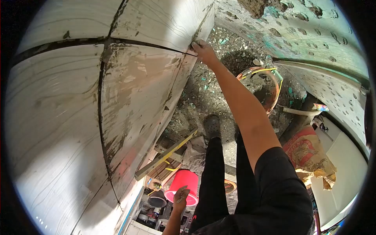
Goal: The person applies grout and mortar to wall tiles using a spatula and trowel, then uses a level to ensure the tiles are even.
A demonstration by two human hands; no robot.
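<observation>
My right hand [203, 53] reaches up to the tiled wall [137, 74], with its fingers pinched together at the dark joint near the tiles' edge. Whatever lies between those fingertips is hidden or too small to name. The pale, wavy-veined tiles carry grey mortar smears, and dark gaps run between them. Low in the view, my left hand [181, 197] hangs in front of a red bucket [187, 178]. Its fingers are loosely apart and appear to hold nothing.
A round orange-rimmed container [274, 92] stands on the rubble-strewn floor [196, 98]. Rough, chipped wall [297, 35] rises at the right. A torn paper sack [309, 152] leans beside a white panel [344, 164]. A wooden length [168, 154] and black bucket [157, 199] lie lower left.
</observation>
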